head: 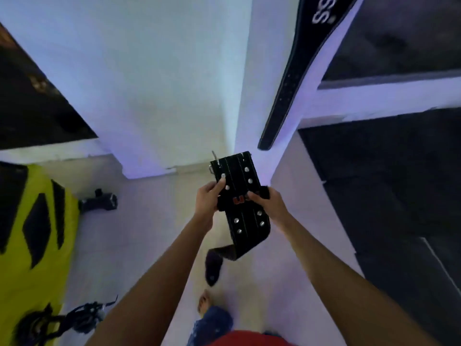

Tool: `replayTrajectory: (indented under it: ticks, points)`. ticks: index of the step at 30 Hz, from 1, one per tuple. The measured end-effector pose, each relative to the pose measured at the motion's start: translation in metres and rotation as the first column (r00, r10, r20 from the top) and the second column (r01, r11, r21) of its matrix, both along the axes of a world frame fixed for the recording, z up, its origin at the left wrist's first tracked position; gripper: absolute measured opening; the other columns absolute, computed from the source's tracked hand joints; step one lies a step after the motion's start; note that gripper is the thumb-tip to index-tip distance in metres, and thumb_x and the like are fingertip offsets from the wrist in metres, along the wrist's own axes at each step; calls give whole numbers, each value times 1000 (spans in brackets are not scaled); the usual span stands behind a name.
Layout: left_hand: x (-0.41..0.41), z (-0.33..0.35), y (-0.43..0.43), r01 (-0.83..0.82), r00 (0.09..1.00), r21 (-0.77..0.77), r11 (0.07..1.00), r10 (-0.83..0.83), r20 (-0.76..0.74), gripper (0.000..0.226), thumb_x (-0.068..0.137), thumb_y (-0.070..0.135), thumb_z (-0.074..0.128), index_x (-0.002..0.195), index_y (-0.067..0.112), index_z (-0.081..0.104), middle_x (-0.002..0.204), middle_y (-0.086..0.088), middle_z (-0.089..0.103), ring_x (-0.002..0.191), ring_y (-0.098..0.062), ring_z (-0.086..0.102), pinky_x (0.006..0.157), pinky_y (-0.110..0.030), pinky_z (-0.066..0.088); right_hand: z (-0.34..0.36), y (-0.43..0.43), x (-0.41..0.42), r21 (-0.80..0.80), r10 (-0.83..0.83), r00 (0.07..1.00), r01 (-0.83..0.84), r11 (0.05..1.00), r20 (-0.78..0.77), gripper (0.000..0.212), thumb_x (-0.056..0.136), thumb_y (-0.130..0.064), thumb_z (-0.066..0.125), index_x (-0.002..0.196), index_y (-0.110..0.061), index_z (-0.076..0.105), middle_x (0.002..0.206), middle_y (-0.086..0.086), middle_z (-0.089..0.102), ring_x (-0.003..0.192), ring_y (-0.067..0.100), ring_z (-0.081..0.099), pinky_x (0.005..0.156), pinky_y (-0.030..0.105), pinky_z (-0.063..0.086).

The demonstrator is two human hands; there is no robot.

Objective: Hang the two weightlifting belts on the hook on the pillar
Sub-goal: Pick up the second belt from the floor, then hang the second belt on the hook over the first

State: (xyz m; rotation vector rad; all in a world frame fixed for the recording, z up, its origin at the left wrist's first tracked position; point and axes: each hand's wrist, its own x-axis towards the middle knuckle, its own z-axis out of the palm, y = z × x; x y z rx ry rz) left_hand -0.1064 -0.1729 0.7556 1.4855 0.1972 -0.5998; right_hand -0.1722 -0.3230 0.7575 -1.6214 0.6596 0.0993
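You hold a black studded weightlifting belt (240, 201) in front of you, near the base of the white pillar (174, 83). Your left hand (208, 198) grips its left edge, fingers curled together with the thumb pressed on the studded face. Your right hand (268, 202) clamps the right edge, fingers closed around it beside a red mark. The belt's buckle (215, 164) end points away from you toward the pillar; its tail (214, 263) curls down over the pale floor (149, 233). A second black belt (304, 61) with white lettering hangs along the pillar's right side, far right; the hook itself is out of view. A yellow-and-black pad (30, 233) lies at left.
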Motion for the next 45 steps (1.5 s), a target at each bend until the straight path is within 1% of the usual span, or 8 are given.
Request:
replayTrajectory:
  ticks: [7,12,18,25,28,32,42,45]
  points:
    - [-65,125,-26,40,936,-328,944,80,344,17,87,19,61,102,14,66,97,-9,72,86,-20,69,81,-33,56,120,-3,-45,182,-140,918,76,980,372,24,84,-18,66,104,-6,63,90,2,68,77,9,66,63,14,54]
    - [-128,174,-28,-44,837,-154,987,121,534,28,81,6,68,109,8,63,99,-8,72,89,-18,70,78,-31,56,193,-6,-67,189,-118,851,22,982,512,12,82,-22,68,82,-15,59,76,1,63,69,14,61,58,23,48]
    - [-175,217,-30,-119,773,-241,963,242,586,15,85,8,64,98,11,70,87,-3,76,84,-23,72,72,-29,58,266,-14,-96,38,67,767,-119,992,638,28,83,-35,65,100,-15,57,86,-5,62,73,8,58,52,17,43]
    - [-169,292,-56,-183,792,-480,858,418,445,4,84,7,65,87,6,68,81,-11,69,69,-22,68,71,-35,59,228,-41,-144,-39,155,805,-163,986,572,33,84,-23,65,100,6,63,102,31,66,81,27,66,71,22,49]
    - [-167,311,-62,-166,813,-482,860,396,427,2,83,7,67,82,6,68,76,-8,70,65,-21,69,62,-29,58,219,-52,-161,-3,157,827,-184,983,540,34,86,-24,62,110,-1,64,107,15,68,92,20,67,71,9,48]
    - [-174,324,-81,-134,836,-456,880,348,425,7,83,9,68,79,3,67,70,-9,71,58,-20,69,54,-26,57,255,-59,-158,107,114,794,-220,970,597,40,88,-38,56,119,-14,59,114,2,67,110,17,62,92,25,48]
    - [-213,276,-103,24,802,-303,953,163,575,16,89,10,59,102,3,66,86,-11,72,72,-20,71,68,-30,60,296,-75,-139,329,-230,814,51,943,533,39,84,-32,65,107,0,65,90,11,68,82,26,63,76,33,53]
    - [-226,218,-86,158,859,-141,977,-66,508,18,87,11,62,103,4,67,101,-20,70,84,-25,69,75,-30,57,287,-81,-139,313,-275,839,133,940,470,33,83,-32,66,102,-5,63,82,4,62,76,19,59,72,28,49]
